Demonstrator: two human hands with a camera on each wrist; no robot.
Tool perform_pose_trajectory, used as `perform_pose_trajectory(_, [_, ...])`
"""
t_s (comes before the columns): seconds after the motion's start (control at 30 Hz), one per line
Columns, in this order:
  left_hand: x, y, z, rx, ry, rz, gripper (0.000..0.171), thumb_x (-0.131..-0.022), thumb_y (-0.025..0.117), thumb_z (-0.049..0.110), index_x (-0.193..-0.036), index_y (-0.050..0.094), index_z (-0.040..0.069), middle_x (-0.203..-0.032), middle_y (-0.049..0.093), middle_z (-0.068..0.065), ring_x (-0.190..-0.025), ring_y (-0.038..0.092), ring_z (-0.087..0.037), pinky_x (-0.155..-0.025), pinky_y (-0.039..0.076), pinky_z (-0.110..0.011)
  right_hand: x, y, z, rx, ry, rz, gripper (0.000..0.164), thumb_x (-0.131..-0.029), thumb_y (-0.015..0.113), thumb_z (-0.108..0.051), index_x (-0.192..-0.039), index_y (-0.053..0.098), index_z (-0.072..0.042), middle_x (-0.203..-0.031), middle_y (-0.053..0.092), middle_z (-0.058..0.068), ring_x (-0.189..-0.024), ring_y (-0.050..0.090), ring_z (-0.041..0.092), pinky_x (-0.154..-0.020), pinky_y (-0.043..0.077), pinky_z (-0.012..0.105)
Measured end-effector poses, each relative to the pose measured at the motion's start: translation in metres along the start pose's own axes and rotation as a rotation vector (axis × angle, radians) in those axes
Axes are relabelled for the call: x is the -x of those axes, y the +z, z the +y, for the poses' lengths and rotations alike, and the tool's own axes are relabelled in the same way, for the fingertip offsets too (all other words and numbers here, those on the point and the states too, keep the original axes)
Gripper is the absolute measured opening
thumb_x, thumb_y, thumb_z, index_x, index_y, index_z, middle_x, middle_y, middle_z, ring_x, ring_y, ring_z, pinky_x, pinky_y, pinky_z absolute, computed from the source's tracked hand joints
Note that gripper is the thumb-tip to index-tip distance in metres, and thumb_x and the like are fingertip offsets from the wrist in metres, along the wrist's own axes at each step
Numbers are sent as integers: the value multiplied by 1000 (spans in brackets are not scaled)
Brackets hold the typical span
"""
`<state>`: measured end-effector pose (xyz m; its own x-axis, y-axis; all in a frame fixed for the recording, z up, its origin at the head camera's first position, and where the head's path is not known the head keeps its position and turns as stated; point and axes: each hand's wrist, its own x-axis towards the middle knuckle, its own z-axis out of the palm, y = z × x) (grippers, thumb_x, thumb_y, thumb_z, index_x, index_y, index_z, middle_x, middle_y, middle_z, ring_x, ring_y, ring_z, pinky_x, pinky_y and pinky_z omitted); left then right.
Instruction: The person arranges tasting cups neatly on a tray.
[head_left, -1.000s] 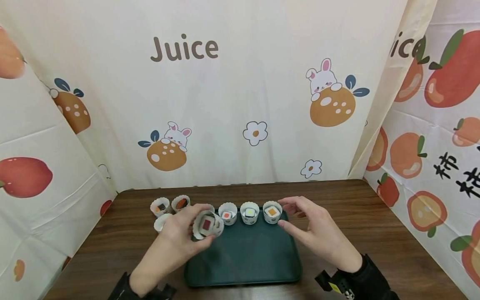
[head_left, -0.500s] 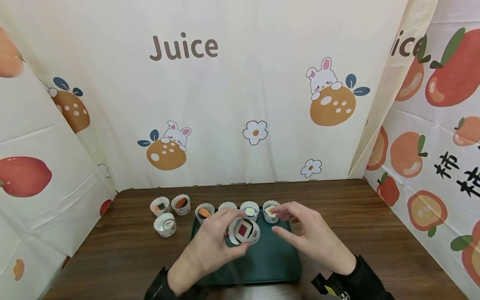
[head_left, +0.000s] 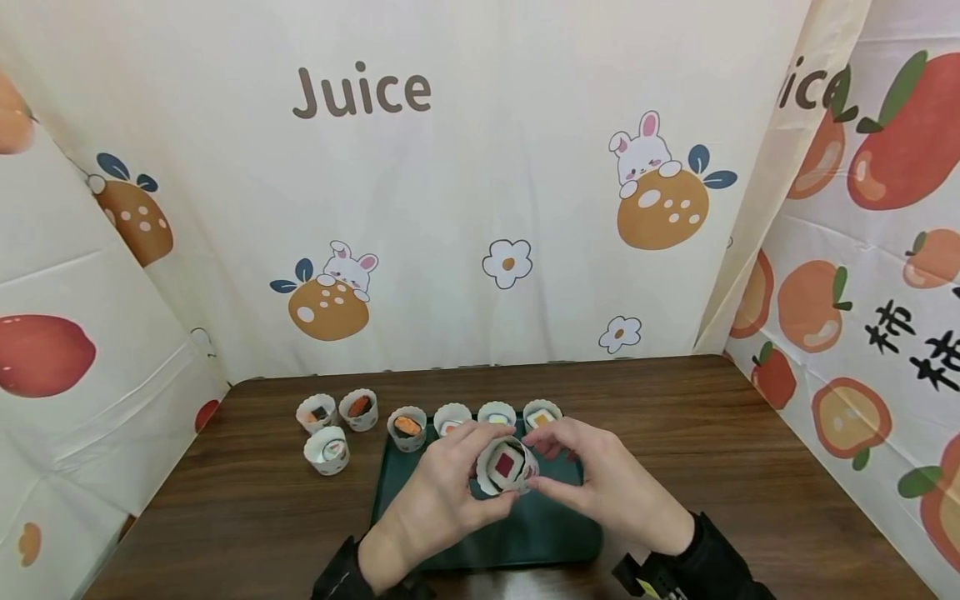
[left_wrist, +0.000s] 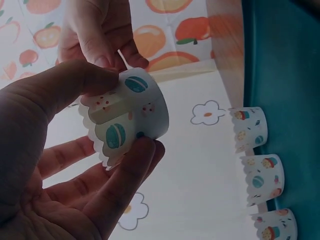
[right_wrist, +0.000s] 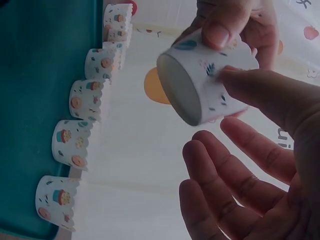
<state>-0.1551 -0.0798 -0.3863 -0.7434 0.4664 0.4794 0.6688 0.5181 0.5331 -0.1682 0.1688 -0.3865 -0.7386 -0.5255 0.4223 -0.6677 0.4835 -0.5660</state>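
Note:
A white paper baking cup (head_left: 507, 468) with a scalloped rim, holding a sushi-like piece with a dark red centre, is raised above the dark green tray (head_left: 555, 542). My left hand (head_left: 450, 492) grips this cup from its left side, thumb below and fingers above in the head view. From the right, my right hand (head_left: 607, 479) reaches to the same cup. Its thumb (right_wrist: 260, 87) touches the cup wall in the right wrist view, while the other fingers are spread and only loosely bent. Several similar filled cups line the tray's far edge, including one with an orange top (head_left: 407, 427).
Three more filled cups stand on the wooden table left of the tray, among them a near one (head_left: 327, 451) and one with orange topping (head_left: 359, 409). Behind the table (head_left: 247, 500) hangs a printed white curtain (head_left: 450, 192), with more printed cloth at both sides.
My left hand has carried the cup rightward from the tray's left side to above its middle. My right hand has moved left and down from the rightmost tray cup to the held cup.

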Motion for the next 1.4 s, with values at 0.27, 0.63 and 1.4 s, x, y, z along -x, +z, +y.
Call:
perform_pose_trajectory(0.27, [0, 1, -1, 2, -19, -24, 78, -82, 94, 13, -149, 55, 7, -129, 70, -8, -104, 71, -18, -83, 62, -24, -1, 1, 0, -20, 26, -1, 37, -94, 85, -21, -127, 70, -16, -109, 70, -8, -94, 66, 7, -77, 58, 24])
perform_pose_trajectory(0.63, [1, 3, -1, 51, -102, 18, 76, -80, 89, -8, -144, 54, 11, -122, 63, -8, -107, 69, -20, -81, 61, -18, -3, 3, 1, -30, 39, -11, 47, -93, 85, -22, -134, 67, -12, -113, 72, -2, -93, 69, 13, -78, 60, 24])
perform_pose_trajectory(1.4, [-1, -10, 2, 105, -11, -49, 45, -90, 81, -5, -130, 63, 8, -98, 70, -3, -84, 69, -1, -77, 60, -17, -4, 12, 6, -163, 48, -128, 50, -93, 85, -39, -132, 61, -18, -116, 71, -4, -99, 66, 5, -84, 62, 27])
